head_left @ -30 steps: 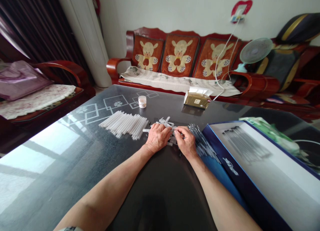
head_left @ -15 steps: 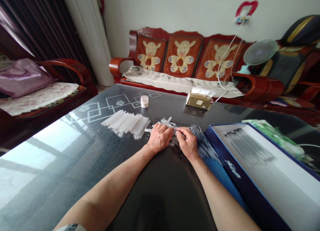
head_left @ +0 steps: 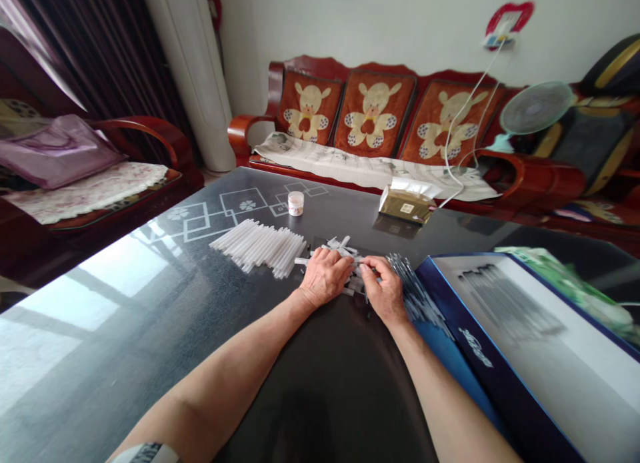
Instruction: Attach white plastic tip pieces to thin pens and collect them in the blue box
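Note:
My left hand [head_left: 327, 276] rests over a heap of small white and clear plastic pieces [head_left: 341, 244], its fingers closed. Close beside it, my right hand [head_left: 386, 291] pinches thumb against fingers, and a thin dark bit shows at the fingertips. What either hand grips is too small and covered to name. To the left lies a row of white translucent tubes [head_left: 260, 247], like pen barrels. Thin dark sticks [head_left: 420, 293], resembling pen refills, lie in a bundle just right of my right hand.
A blue-edged box [head_left: 575, 376] at the right holds a row of slim dark-tipped sticks [head_left: 505, 299]. Farther back on the dark table [head_left: 165, 329] stand a small white tub [head_left: 295, 203] and a tissue pack [head_left: 407, 201]. Green plastic packaging [head_left: 565, 273] lies behind the box.
The whole scene sits slightly farther right as the camera turned a little. Both hands stay over the heap, with the right fingertips marginally farther from the left hand.

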`<control>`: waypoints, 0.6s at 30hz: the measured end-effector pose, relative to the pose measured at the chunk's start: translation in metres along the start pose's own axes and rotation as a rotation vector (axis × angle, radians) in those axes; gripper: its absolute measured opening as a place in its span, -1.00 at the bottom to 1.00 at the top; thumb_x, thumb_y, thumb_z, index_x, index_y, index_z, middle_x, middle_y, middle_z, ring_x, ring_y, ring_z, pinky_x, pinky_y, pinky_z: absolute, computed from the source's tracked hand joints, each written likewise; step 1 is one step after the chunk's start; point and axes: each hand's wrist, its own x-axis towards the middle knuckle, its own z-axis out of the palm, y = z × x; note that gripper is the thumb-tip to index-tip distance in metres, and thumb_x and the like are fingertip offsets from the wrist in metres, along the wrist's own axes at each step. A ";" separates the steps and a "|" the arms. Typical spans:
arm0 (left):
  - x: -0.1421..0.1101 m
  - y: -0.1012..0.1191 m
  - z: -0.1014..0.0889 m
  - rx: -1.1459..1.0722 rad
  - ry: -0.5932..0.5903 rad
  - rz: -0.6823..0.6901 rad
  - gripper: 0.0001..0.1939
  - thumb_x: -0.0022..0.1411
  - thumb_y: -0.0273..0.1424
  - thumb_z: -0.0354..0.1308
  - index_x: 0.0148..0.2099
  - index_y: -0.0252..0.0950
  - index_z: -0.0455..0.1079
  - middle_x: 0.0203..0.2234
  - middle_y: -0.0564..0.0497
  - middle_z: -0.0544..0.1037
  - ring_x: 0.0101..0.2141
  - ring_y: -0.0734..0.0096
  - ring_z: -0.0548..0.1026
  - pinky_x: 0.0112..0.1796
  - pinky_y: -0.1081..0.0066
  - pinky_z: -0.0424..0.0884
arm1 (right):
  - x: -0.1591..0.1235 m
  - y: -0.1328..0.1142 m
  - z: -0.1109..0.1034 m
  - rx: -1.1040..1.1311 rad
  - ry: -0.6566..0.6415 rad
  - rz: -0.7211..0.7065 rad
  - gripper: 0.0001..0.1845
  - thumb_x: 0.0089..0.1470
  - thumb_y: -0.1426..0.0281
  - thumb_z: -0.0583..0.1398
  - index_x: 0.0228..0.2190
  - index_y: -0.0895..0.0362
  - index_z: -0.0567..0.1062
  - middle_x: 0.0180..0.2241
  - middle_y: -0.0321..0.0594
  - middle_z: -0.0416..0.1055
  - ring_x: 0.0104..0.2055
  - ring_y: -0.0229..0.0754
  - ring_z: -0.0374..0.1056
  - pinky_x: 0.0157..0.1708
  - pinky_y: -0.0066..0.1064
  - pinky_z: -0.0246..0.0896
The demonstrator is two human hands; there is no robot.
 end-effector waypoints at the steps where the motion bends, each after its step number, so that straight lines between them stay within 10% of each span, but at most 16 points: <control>1: 0.000 0.000 0.000 -0.001 0.001 -0.002 -0.64 0.40 -0.22 -0.13 -0.09 -0.22 0.46 -0.43 -0.05 0.46 -0.35 0.29 0.36 -0.24 0.29 0.19 | 0.000 0.001 -0.001 -0.002 0.001 0.004 -0.85 0.14 0.34 0.14 -0.30 0.12 0.49 -0.28 -0.16 0.48 -0.24 -0.18 0.40 -0.31 -0.40 0.32; 18: 0.000 -0.001 0.002 -0.019 0.000 -0.026 -0.67 0.39 -0.28 -0.12 -0.05 -0.23 0.45 -0.33 -0.07 0.51 -0.30 0.27 0.40 -0.19 0.27 0.22 | -0.001 0.006 0.003 -0.179 0.032 -0.090 -0.81 0.14 0.34 0.15 -0.29 0.12 0.55 -0.25 -0.11 0.51 -0.14 -0.11 0.43 -0.07 -0.24 0.33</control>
